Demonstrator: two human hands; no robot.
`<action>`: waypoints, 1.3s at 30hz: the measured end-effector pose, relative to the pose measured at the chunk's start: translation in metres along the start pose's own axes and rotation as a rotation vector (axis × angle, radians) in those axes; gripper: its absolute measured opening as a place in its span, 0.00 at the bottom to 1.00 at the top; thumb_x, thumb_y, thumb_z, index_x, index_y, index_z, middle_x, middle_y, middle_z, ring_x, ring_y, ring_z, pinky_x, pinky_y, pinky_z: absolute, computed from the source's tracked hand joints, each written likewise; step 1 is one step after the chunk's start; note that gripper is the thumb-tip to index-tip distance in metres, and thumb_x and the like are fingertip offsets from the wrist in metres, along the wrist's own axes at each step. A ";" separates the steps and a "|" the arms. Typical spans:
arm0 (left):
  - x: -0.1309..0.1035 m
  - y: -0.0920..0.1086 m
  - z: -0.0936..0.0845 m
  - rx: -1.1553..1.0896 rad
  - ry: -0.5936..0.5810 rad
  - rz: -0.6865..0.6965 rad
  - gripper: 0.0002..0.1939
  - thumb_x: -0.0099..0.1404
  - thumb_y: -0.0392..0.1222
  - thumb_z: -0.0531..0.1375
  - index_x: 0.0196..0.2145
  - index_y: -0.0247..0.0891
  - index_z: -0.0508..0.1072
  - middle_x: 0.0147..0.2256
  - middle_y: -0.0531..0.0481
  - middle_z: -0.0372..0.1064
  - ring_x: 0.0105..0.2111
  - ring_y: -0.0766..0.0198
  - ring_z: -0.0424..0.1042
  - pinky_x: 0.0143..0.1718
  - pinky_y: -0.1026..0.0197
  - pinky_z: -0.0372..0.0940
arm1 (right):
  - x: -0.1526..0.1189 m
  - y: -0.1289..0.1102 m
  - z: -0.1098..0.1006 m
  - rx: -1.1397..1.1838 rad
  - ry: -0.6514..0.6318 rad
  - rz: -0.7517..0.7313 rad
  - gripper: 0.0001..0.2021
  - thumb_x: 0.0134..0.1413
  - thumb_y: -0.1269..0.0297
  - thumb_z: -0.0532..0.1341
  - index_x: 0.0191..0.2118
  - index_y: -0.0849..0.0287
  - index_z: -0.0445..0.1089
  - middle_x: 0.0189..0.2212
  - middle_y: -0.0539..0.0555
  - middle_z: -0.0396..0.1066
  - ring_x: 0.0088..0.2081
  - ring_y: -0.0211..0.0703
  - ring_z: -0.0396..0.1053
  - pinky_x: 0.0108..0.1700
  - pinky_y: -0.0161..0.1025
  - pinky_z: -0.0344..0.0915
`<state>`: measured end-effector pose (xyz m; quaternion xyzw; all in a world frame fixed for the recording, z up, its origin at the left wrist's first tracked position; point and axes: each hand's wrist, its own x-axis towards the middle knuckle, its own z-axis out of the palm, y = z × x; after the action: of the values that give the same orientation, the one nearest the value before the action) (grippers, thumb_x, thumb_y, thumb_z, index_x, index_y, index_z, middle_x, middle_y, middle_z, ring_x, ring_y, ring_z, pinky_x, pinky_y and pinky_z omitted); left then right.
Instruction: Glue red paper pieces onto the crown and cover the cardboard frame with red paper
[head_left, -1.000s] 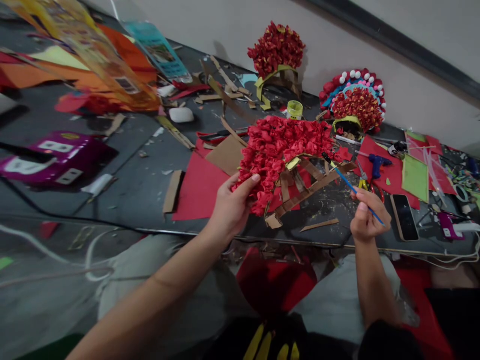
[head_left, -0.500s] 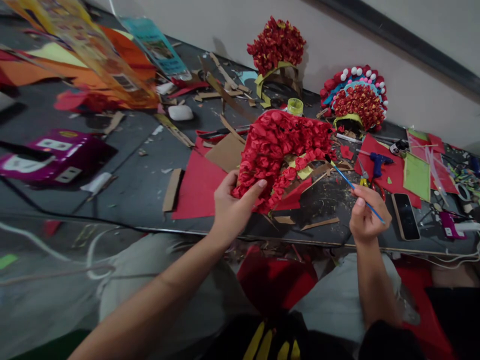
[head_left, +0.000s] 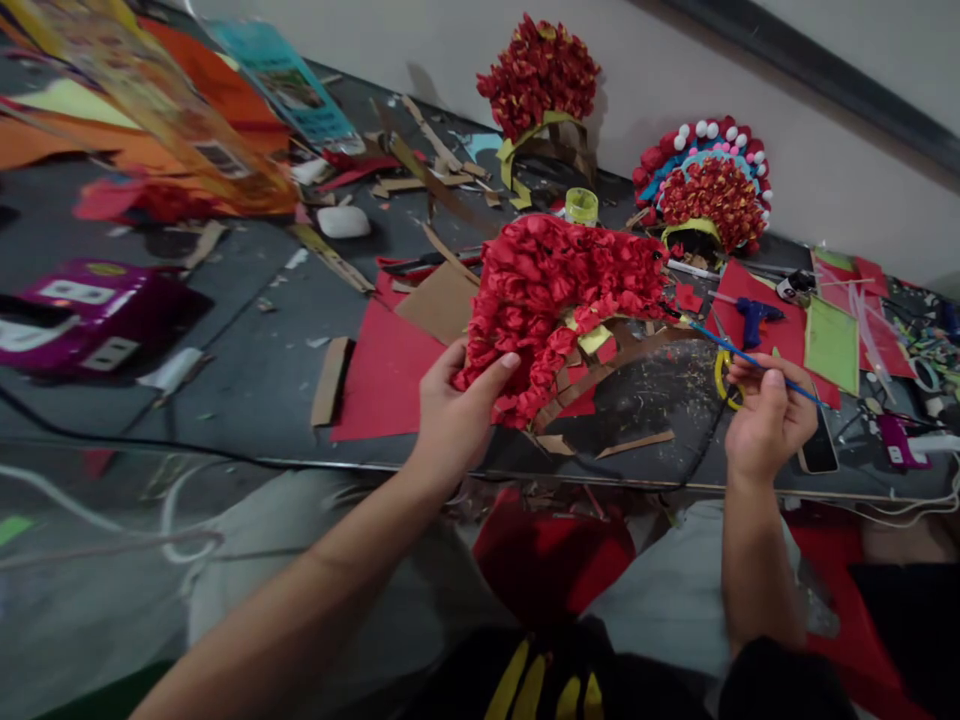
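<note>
Right now, from my distant seat, I see the red ruffled piece (head_left: pixel 540 290) between the two hands, over the near part of the dark table (head_left: pixel 259 390). My left hand (head_left: pixel 457 415) grasps its lower left corner, thumb on the ruffled face and the other fingers partly hidden behind; I cannot tell how much the table bears it. My right hand (head_left: pixel 769 420) is off the piece, to its right, and pinches a thin blue paintbrush (head_left: pixel 731 347). The dark brush tip points back at the piece's right end, so close that I cannot make out whether they touch.

Below the piece's inner curve I see a brown cardboard strip (head_left: pixel 637 352); left of it lie a red sheet (head_left: pixel 382 380) and, overlapping that, a cardboard sheet (head_left: pixel 435 305). Just beyond its top edge stands a small yellow jar (head_left: pixel 581 207), with a red-and-gold headpiece (head_left: pixel 536 80) farther back. Right of the piece I have a blue glue gun (head_left: pixel 756 322) and, behind my right hand, a partly covered phone (head_left: pixel 817 452).
</note>
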<state>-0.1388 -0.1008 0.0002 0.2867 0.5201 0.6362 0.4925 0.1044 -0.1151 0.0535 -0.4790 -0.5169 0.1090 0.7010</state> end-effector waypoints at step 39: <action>-0.009 0.006 0.015 -0.248 -0.004 -0.269 0.22 0.35 0.46 0.73 0.25 0.36 0.69 0.23 0.56 0.69 0.18 0.72 0.66 0.19 0.71 0.63 | -0.034 0.016 0.040 0.178 0.140 0.428 0.14 0.51 0.53 0.62 0.35 0.61 0.73 0.27 0.53 0.77 0.25 0.37 0.74 0.18 0.29 0.63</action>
<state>-0.1251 -0.1031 0.0119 0.1530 0.4705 0.6232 0.6057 0.0616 -0.1059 0.0199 -0.5202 -0.3422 0.2669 0.7355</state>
